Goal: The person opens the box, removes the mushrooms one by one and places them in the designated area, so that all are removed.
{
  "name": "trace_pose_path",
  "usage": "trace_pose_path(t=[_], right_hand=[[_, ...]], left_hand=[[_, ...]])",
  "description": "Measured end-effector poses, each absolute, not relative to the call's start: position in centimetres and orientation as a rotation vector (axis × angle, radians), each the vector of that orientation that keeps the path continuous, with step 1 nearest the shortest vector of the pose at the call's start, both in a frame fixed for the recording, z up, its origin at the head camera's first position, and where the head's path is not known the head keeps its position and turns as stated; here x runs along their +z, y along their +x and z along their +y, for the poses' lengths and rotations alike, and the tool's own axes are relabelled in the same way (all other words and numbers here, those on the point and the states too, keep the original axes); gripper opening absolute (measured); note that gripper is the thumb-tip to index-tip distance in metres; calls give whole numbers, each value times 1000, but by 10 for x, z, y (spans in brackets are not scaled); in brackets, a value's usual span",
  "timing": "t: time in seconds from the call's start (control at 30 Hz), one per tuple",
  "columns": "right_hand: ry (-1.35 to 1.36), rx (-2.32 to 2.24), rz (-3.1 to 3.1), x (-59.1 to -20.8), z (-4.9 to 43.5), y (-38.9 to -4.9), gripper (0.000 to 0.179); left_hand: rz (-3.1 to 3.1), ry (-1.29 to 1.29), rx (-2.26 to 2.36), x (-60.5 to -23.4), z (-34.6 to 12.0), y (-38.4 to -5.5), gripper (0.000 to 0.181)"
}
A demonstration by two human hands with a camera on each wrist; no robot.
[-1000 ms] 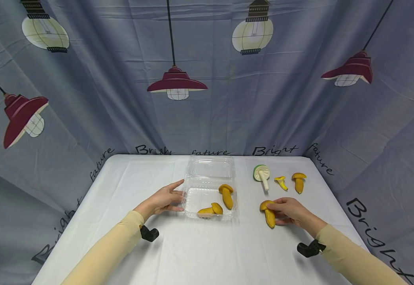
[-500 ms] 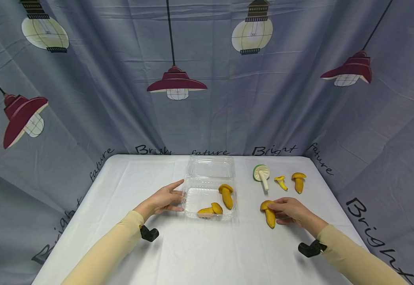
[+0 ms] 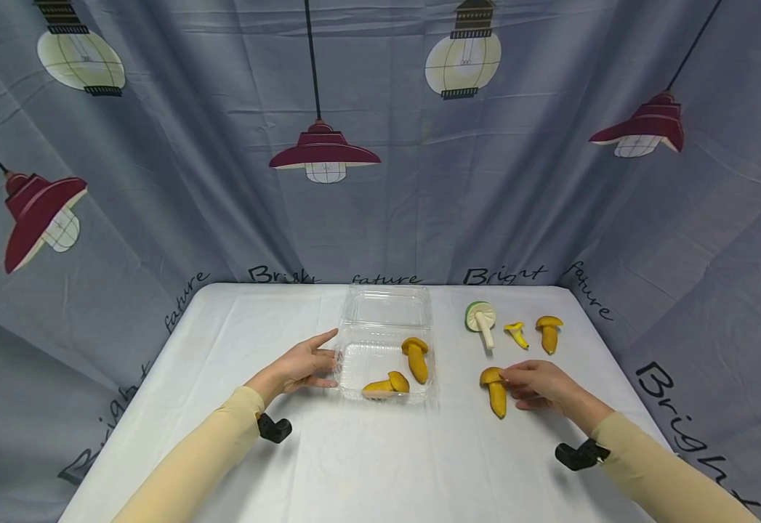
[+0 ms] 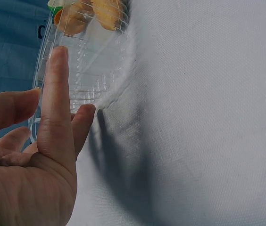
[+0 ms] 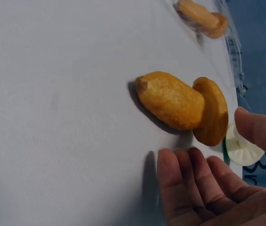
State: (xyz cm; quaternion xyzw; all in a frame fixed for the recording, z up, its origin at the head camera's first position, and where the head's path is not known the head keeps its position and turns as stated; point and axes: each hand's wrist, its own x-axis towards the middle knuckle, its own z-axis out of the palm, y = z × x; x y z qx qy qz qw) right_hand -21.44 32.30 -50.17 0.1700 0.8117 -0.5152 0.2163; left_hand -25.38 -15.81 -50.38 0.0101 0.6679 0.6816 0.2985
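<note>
A brown-yellow mushroom (image 3: 497,392) lies on the white table, its cap towards the back. My right hand (image 3: 538,385) is beside it on the right. In the right wrist view a gap shows between the fingertips (image 5: 168,157) and the mushroom, and nothing is held. My left hand (image 3: 298,367) is at the left side of a clear plastic clamshell box (image 3: 354,363), its extended fingers touching or very near the wall. The box's lid (image 3: 388,306) is folded back. Inside lie two similar mushrooms, one upright at the right (image 3: 416,359) and one sideways in front (image 3: 385,386).
At the back right of the table (image 3: 419,465) lie a green-capped mushroom with a white stem (image 3: 482,323), a small yellow mushroom (image 3: 517,335) and another brown-yellow mushroom (image 3: 549,334). A grey curtain (image 3: 380,218) hangs behind the table.
My right hand has let go of the mushroom and drawn slightly to the right. The mushroom shifted a little to the right. The left hand and the box have kept their places.
</note>
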Motion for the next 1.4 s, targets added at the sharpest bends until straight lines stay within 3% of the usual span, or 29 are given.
trace_pose_path(t=[0.8,1.4], right_hand=[[374,-1351,2387,-477,333,-223,70],[248,-1438,2430,-454,299,-235,77]], left_hand=[[1792,20,1805,-504,-159,-254,81],[1778,17,1805,-503,-157,-254,82]])
